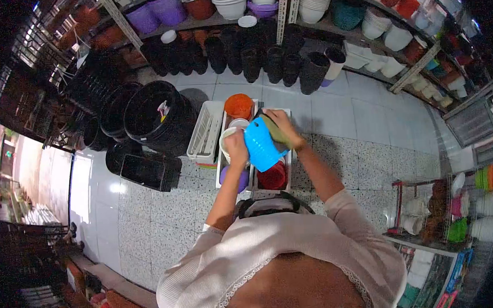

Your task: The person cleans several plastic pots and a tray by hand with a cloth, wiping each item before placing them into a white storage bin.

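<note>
A bright blue ribbed plastic pot point(262, 150) is tilted between my two hands, over the white crates. My left hand point(236, 148) is closed at its left edge, close beside a cream pot point(226, 136). On the other side, my right hand point(281, 124) is closed round an olive-coloured piece point(277, 134) pressed along the blue pot; what kind of thing it is I cannot tell. Below are two white crates point(291, 177) with an orange pot point(239, 106), a purple pot point(234, 178) and a dark red pot point(272, 176) in them.
Another white crate point(205, 131) stands to the left, near large black tubs point(154, 111) and a black rectangular tray point(144, 171). Black pots point(251, 64) line the floor below shelves of stacked pots. A rack point(422, 209) with coloured pots stands at the right.
</note>
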Demonstrator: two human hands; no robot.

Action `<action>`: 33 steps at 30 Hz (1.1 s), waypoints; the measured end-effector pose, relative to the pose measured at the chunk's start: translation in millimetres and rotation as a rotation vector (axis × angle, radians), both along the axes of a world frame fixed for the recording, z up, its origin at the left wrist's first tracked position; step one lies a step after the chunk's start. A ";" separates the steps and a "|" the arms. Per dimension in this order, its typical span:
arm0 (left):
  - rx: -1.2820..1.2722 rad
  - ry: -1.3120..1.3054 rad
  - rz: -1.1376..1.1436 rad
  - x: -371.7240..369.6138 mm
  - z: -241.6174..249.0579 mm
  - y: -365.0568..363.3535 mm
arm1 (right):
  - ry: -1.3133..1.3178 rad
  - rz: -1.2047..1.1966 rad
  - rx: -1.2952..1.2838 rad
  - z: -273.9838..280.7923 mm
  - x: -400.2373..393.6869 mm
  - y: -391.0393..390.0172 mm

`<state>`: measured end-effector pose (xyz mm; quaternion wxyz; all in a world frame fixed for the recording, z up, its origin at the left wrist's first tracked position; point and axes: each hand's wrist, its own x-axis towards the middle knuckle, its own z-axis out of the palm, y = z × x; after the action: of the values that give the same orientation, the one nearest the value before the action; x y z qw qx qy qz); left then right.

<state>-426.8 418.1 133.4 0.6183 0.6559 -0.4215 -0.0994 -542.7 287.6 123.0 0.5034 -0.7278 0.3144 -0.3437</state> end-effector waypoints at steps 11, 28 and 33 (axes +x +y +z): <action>0.146 -0.092 0.245 32.3 16.7 -0.1 | 0.165 -0.084 -0.789 53.4 43.5 61.4; 0.266 -0.111 0.184 41.0 14.2 28.1 | 0.355 -0.209 -0.449 43.3 60.7 86.4; 0.037 0.261 0.270 42.0 32.4 32.1 | -0.017 -0.240 -0.210 25.2 56.6 56.6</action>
<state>-384.8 450.2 165.8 0.6631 0.6994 -0.2442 -0.1076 -486.1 344.3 148.2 0.3823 -0.7306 0.3573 -0.4386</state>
